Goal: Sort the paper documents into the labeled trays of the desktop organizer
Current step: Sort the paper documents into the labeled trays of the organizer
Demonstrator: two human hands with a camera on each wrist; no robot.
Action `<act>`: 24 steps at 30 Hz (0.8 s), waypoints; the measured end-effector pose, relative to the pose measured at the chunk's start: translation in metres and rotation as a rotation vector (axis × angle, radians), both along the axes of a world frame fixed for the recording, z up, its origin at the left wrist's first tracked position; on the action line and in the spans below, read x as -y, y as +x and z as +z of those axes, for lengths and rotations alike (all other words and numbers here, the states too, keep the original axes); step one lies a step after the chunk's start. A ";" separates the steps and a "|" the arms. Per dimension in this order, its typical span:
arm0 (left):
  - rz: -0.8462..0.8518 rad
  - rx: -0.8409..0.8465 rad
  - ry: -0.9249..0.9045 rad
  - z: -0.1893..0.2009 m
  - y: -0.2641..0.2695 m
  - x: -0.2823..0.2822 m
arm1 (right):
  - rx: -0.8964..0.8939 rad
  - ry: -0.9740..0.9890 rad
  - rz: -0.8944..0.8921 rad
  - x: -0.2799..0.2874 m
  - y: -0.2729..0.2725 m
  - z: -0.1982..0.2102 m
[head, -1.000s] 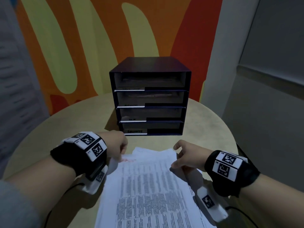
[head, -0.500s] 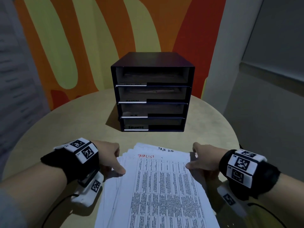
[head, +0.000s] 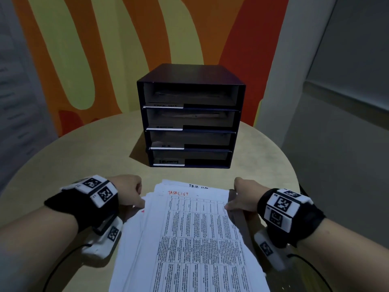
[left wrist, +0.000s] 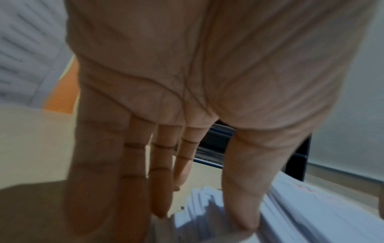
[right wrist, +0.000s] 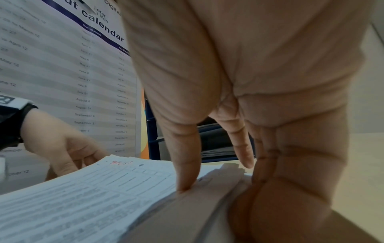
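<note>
A thick stack of printed sheets (head: pixel 189 239) lies on the round table (head: pixel 73 165) in front of me; its top sheet is headed TASK LIST in red. My left hand (head: pixel 130 192) is at the stack's left edge, its thumb (left wrist: pixel 243 213) pressing on the fanned sheets (left wrist: pixel 301 213) and its fingers straight down to the table. My right hand (head: pixel 242 197) holds the right edge, thumb (right wrist: pixel 185 180) on top of the sheets (right wrist: pixel 83 205) and fingers bent down along the side. Behind the stack stands the dark four-tray organizer (head: pixel 189 74), with a white label at the left of each tray front.
The organizer stands mid-table, a hand's width beyond the stack. An orange, yellow and red wall rises behind the table, and a grey wall (head: pixel 336 144) stands close on the right. A calendar poster (right wrist: pixel 83 65) hangs on the left. Cables trail from both wrist cameras.
Both hands have moved apart from the stack's far end to its left and right edges. The skewed top sheet now lies straight, and its red heading shows.
</note>
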State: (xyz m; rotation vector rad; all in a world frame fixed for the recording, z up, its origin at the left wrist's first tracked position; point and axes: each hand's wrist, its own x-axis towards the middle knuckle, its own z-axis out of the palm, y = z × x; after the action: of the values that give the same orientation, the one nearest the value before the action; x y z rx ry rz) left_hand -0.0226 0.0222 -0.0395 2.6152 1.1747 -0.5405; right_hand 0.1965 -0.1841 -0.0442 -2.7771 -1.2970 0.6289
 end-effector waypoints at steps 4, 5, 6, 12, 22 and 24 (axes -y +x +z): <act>0.046 -0.056 -0.142 0.004 -0.007 -0.008 | 0.020 0.019 0.017 -0.013 -0.001 0.003; 0.061 -0.047 -0.195 0.005 -0.007 -0.007 | 0.024 0.012 0.027 -0.016 -0.001 0.004; 0.066 -0.039 -0.235 0.004 -0.006 -0.007 | 0.028 0.003 0.036 -0.018 -0.002 0.005; -0.015 0.044 -0.144 -0.004 0.010 -0.006 | 0.107 -0.039 0.062 -0.028 0.005 0.001; 0.087 0.717 -0.252 0.004 0.026 0.018 | 0.161 0.005 0.025 -0.028 0.016 -0.011; 0.030 0.621 -0.217 0.003 0.029 0.021 | 0.162 0.014 0.013 -0.028 0.017 -0.012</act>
State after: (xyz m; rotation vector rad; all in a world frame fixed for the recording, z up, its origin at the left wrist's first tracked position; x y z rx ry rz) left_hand 0.0066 0.0013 -0.0369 2.3098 0.8867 0.1482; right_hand 0.2140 -0.1561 -0.0565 -2.8623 -1.3417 0.4008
